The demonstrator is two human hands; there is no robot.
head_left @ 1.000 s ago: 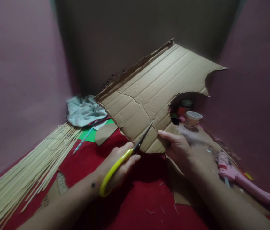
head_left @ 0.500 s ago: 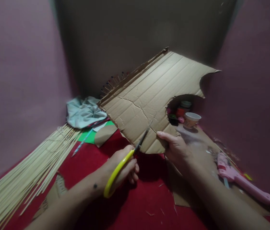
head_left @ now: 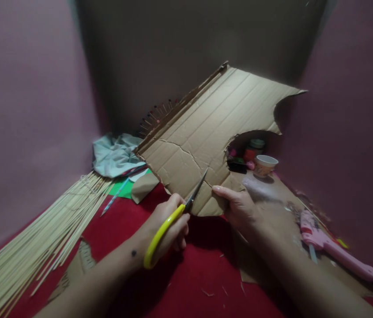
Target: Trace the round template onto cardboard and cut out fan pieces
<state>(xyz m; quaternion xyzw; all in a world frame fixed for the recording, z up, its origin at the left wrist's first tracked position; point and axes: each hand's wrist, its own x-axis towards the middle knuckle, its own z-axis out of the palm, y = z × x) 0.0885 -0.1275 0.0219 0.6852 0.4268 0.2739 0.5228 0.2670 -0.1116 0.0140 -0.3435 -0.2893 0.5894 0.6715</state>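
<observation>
My left hand [head_left: 169,227] is closed around the yellow-handled scissors [head_left: 197,191]. Their dark blades lie over the lower part of a brown cardboard piece [head_left: 226,110]; whether one blade passes behind it I cannot fully make out. The cardboard is held up at a tilt, with curved cut-outs on its right side, a folded upper-left edge and a crooked crease across its lower half. My right hand [head_left: 241,205] grips its lower right corner, thumb on the front near the blade tips; the other fingers are mostly hidden.
Thin bamboo sticks [head_left: 40,238] lie in a bundle at left, near a light blue cloth [head_left: 116,154] and a pencil [head_left: 115,198]. A paper cup [head_left: 265,166] and a pink glue gun [head_left: 338,251] are at right. Cardboard scraps [head_left: 73,269] lie on the red cloth [head_left: 202,274].
The cardboard has tilted slightly and its lower part has shifted a little left and down, my right hand with it. The scissors and left hand have barely moved.
</observation>
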